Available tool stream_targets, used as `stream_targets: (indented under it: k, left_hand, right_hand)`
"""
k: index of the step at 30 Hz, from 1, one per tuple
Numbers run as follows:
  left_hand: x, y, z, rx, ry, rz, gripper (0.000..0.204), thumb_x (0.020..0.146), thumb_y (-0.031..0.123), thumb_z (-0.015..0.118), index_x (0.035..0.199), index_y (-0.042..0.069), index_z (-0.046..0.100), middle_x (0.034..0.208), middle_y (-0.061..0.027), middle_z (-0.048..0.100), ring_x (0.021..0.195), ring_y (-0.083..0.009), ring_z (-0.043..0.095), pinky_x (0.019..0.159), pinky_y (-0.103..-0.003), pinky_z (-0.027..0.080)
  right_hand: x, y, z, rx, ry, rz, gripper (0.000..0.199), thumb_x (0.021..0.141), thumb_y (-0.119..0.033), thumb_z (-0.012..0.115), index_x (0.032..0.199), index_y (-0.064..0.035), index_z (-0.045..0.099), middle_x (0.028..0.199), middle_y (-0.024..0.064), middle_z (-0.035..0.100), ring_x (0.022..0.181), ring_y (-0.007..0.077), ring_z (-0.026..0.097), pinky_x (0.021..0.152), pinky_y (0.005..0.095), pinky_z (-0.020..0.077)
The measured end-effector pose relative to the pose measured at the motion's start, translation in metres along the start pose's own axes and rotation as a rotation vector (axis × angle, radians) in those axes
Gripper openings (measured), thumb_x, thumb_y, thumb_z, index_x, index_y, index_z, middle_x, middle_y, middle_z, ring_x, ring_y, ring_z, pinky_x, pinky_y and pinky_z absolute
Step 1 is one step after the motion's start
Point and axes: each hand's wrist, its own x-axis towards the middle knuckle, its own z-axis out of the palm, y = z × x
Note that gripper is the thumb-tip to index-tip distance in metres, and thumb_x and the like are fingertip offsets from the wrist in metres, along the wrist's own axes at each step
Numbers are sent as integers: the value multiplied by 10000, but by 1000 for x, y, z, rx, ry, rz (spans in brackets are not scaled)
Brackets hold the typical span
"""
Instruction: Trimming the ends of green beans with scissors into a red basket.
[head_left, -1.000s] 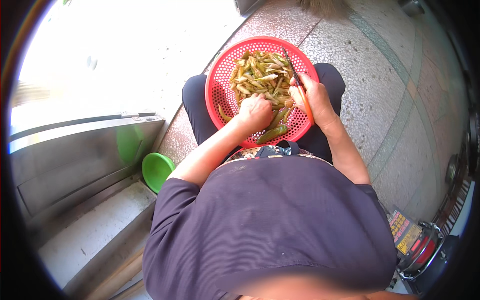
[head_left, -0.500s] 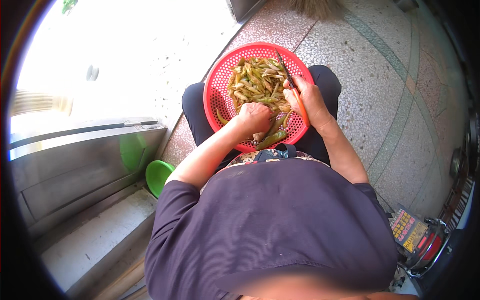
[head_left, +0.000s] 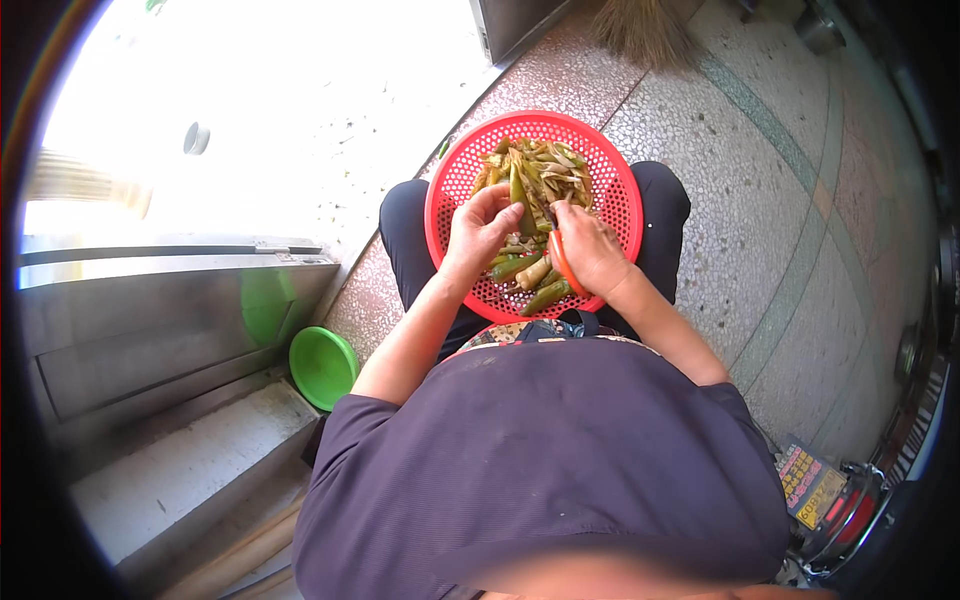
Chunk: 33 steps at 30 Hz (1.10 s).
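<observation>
Speckled stone floor (head_left: 800, 230), sunlit doorway far left. Red basket (head_left: 620, 190) on our lap; since a second before, our left hand (head_left: 480, 228) lifted, pinching a green pod (head_left: 518, 195); right hand (head_left: 590, 250) clasped orange-handled scissors (head_left: 560, 262) beside it, cutting underway

red perforated basket (head_left: 610, 170), green peppers (head_left: 545, 296), green bowl (head_left: 322, 366), speckled floor (head_left: 760, 210)

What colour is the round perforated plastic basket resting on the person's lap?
Red: the round perforated plastic basket shows clearly in the head view.
</observation>
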Motion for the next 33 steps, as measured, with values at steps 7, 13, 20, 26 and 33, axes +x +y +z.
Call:
stream_targets:
  k: [7,13,20,26,33]
  left_hand:
    - [-7,-9,4,126,57,22,285,840,78,652,1076,-67,586,790,-32,641,696,-73,591,624,-220,495]
    - [-6,-3,-1,22,-17,-124,277,851,114,642,1085,-30,606,809,-15,649,645,-44,566,548,-179,435]
    - [1,-3,-12,-56,-12,-135,287,865,110,599,1123,-17,608,829,-16,660,671,-41,575,570,-178,432]
    - [1,-1,-4,22,-1,-64,264,885,49,563,1134,-33,594,871,-20,660,700,-57,577,625,-205,470]
    - [6,-5,-3,86,28,-150,341,884,138,605,1173,-40,574,834,-23,647,662,-45,561,538,-191,423]
  right_hand:
    - [0,-12,5,-131,-29,14,210,836,-107,469,1011,11,475,871,233,598,828,382,618,737,462,490]
    - [-3,-4,14,-64,-88,-11,214,807,-164,539,933,3,494,743,182,626,677,372,646,618,427,527]
    - [-3,1,12,-185,22,-31,209,804,-178,538,955,-36,519,866,181,606,839,333,625,728,441,492]
    - [-5,-7,9,-326,78,-117,191,822,-170,500,947,-30,529,835,177,606,801,313,637,704,437,502]
    - [-3,-4,15,-99,-28,-8,150,822,-104,469,928,-8,515,745,197,627,704,372,640,632,461,497]
